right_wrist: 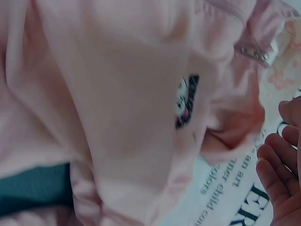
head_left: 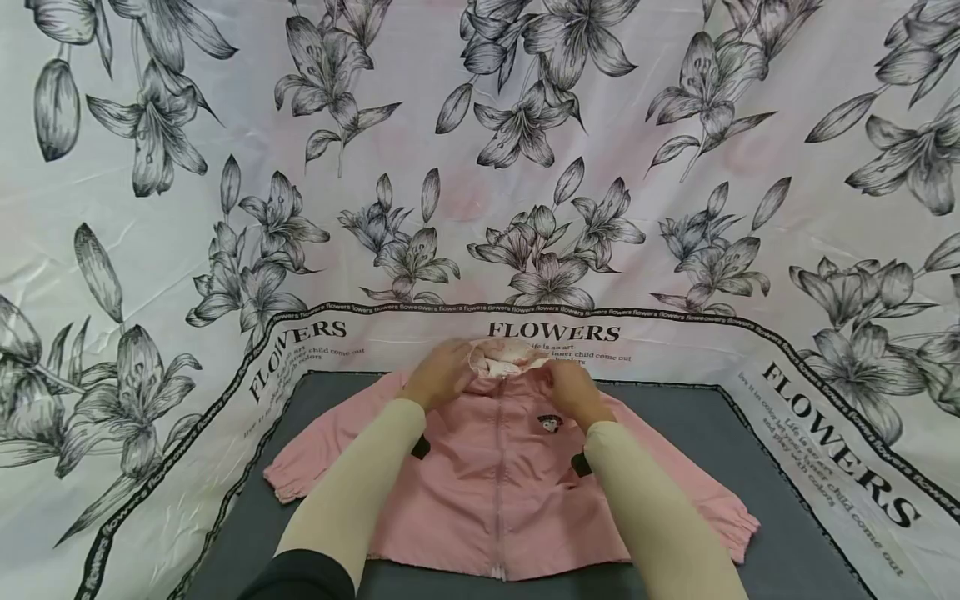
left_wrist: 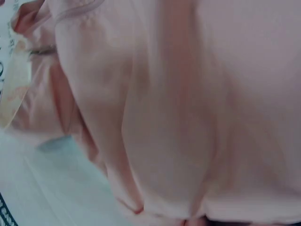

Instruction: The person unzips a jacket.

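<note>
A pink zip-up jacket [head_left: 457, 492] lies front up, its sleeves spread to both sides and its front zipper running down the middle. Its collar opening shows a pale patterned lining [head_left: 510, 354]. At the left side of the collar is my left hand [head_left: 438, 375]; its fingertips are hidden, so their hold cannot be told. My right hand [head_left: 573, 392] is by the collar's right side. In the right wrist view, that right hand [right_wrist: 282, 174] has loosely bent fingers, with no cloth visible between them. A small cartoon patch [right_wrist: 182, 101] sits on the jacket's chest.
Beneath the jacket is a dark grey mat [head_left: 697, 425] with a black edge. White cloth printed with lilies and lettering [head_left: 555, 332] surrounds it and rises at the back. The jacket's cuffs [head_left: 738, 529] lie near the mat's sides.
</note>
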Demonstrator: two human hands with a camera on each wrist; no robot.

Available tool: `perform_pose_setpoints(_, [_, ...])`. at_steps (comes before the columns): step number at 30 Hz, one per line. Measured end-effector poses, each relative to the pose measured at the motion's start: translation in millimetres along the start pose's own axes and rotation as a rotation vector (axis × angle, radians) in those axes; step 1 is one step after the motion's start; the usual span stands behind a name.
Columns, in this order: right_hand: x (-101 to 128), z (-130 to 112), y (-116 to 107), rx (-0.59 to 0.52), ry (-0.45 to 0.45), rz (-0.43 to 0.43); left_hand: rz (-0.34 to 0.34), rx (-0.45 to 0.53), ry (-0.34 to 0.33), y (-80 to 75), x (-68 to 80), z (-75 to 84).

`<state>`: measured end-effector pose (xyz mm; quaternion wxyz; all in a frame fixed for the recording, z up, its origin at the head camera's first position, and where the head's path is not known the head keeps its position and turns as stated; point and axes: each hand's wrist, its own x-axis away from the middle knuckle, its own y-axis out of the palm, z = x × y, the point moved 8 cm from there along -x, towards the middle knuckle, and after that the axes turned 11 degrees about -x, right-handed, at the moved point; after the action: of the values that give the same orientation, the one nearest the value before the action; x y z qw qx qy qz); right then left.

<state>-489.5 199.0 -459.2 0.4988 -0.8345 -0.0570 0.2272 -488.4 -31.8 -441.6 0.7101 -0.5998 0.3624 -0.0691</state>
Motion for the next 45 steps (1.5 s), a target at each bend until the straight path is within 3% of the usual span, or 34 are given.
perform_pose_setpoints(3, [-0.4,-4.0,8.1,-0.015,-0.012,0.003,0.006,0.002,0.049,7.9,-2.6,9.3])
perform_pose_setpoints(10, [-2.2,-9.2,30.7,-0.068,0.034,-0.045,-0.008,-0.008,0.094,25.3,-7.7,21.6])
perform_pose_setpoints(18, [-1.9,-23.6,46.2,-0.088,-0.086,0.035,-0.056,-0.101,0.144,47.2,-9.1,34.0])
perform_pose_setpoints(23, [2.4,-25.9,59.8,-0.158,-0.051,-0.016,-0.15,-0.164,0.084,72.1,-3.4,31.6])
perform_pose_setpoints(28, [5.0,-28.4,70.1,-0.209,-0.054,-0.028,-0.164,-0.219,0.007,88.6,-2.0,27.5])
perform_pose_setpoints(32, [7.8,-32.0,77.2,-0.254,-0.074,-0.017,-0.136,-0.237,-0.015,88.4,0.2,32.8])
perform_pose_setpoints(37, [8.3,-31.8,83.1,-0.196,-0.121,0.083,-0.055,-0.189,-0.056,86.4,2.3,35.8])
perform_pose_setpoints(44, [4.4,-34.3,72.5,-0.168,-0.19,0.225,-0.035,0.044,-0.056,76.4,-13.7,33.1])
perform_pose_setpoints(45, [4.0,-35.1,69.7,-0.171,-0.194,0.244,-0.002,0.068,-0.036,82.6,-18.1,27.0])
